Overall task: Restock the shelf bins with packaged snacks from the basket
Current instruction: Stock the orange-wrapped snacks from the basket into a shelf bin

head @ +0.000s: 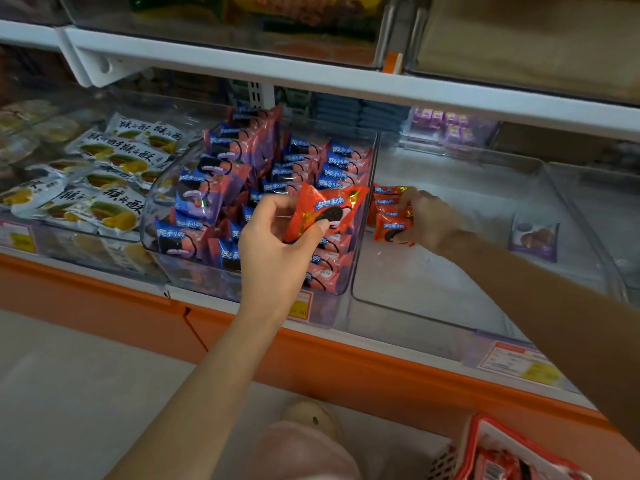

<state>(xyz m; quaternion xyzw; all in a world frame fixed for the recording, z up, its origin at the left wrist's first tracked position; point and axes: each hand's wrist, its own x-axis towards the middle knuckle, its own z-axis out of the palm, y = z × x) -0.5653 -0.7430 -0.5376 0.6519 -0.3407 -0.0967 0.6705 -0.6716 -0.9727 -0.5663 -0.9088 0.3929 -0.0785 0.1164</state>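
Note:
My left hand pinches a red cookie packet in front of the middle clear bin, which is packed with pink-and-blue cookie packets. My right hand reaches into the nearly bare right bin and grips the front of a row of red cookie packets standing against that bin's left wall. The red basket with more red packets shows at the bottom right corner.
A left bin holds white pastry packets. A single purple packet lies in the right bin. A white upper shelf overhangs the bins. An orange ledge with price tags runs along the front. My shoe is on the floor below.

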